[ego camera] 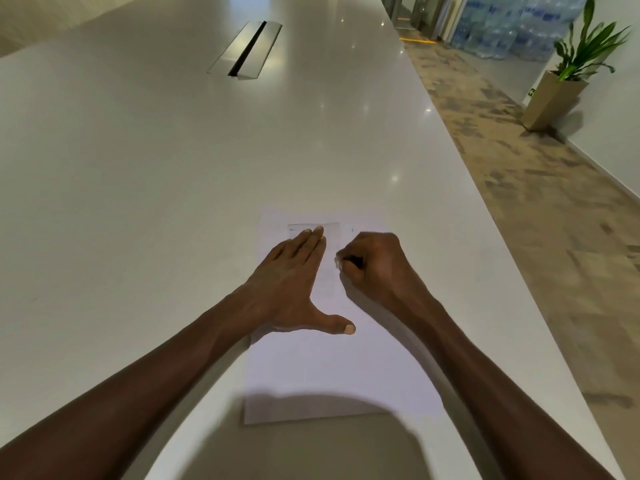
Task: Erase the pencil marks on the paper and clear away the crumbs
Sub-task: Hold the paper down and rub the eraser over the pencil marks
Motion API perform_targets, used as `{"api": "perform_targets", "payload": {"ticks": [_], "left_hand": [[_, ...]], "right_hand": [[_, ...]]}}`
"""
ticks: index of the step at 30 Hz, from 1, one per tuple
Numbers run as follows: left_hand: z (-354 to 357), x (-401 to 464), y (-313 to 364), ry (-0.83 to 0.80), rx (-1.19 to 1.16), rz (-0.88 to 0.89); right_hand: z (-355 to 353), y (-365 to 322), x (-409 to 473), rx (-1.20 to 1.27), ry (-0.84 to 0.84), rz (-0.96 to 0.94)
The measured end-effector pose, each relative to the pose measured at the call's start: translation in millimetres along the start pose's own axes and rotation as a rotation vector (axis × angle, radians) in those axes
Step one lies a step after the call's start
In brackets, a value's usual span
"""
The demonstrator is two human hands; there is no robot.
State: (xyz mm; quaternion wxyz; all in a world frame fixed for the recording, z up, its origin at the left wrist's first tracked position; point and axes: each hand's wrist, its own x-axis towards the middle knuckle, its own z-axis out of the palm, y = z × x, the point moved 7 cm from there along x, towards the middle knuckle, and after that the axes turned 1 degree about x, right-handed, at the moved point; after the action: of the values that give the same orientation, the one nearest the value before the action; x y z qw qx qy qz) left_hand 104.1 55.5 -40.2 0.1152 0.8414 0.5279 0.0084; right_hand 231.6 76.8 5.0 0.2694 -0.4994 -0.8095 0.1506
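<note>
A long white bench (173,174) runs away from the near edge, with a patterned carpet floor (540,209) along its right side. Both bare forearms reach in from the near corners toward a white sheet of paper (325,372) that lies flat on the bench close to the near edge, its long side running away from the viewer. The left hand (287,285) rests palm down on the paper's left part, its fingers (311,242) straight and together, pointing far and slightly right, the thumb spread wide to the right; it presses the sheet and grasps nothing. The right hand (374,268) sits just right of it on the paper, knuckles up, fingers clenched around something small at the fingertips; a pale bit shows there, too small to name. A faint pencil rectangle (313,227) marks the far end of the sheet, partly under the left fingertips. Far along the bench lies a recessed cable hatch (246,50) with a dark slot. At the far right a tan planter (554,102) holds a green leafy plant (585,46), and stacked blue water bottles (512,26) stand beyond.
</note>
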Motion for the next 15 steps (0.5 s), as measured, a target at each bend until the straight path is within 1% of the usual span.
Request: {"api": "perform_targets", "payload": {"ticks": [4,9,13,15], "left_hand": [[1,0,-1,0.001,-0.007,-0.014],[1,-1,-1,0.007,-0.016,-0.013],[1,-1,-1,0.006,-0.017,-0.011],[1,0,-1,0.007,-0.018,-0.011]], "right_hand": [[1,14,20,-0.054,0.02,0.019],[0,9,-5,-0.128,-0.059,0.006],[-8,-7,-36,-0.098,-0.161,-0.013],[-12,-11,-38,-0.063,-0.183,0.006]]}}
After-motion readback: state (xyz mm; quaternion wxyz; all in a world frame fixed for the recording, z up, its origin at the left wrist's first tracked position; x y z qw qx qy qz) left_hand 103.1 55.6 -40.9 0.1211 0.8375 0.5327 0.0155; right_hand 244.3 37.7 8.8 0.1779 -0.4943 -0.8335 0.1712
